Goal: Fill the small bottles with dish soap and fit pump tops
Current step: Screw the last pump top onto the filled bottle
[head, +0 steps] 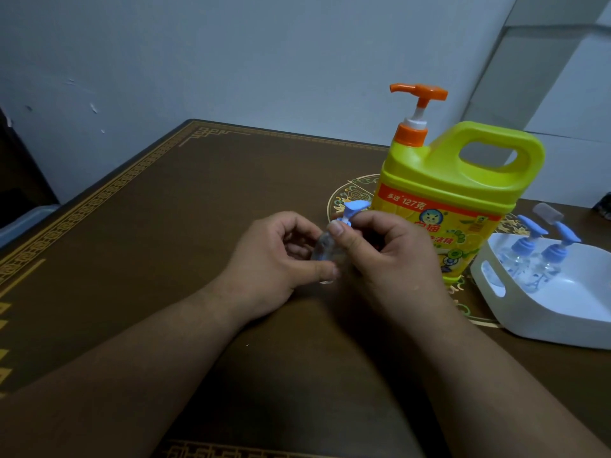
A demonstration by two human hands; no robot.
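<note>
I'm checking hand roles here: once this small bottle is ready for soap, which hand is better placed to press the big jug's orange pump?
Probably the right hand: it is nearest the dish soap jug, while the left hand grips the small bottle.

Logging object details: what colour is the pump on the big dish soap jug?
Orange pump, on a white stem; head view, the only one.
</note>
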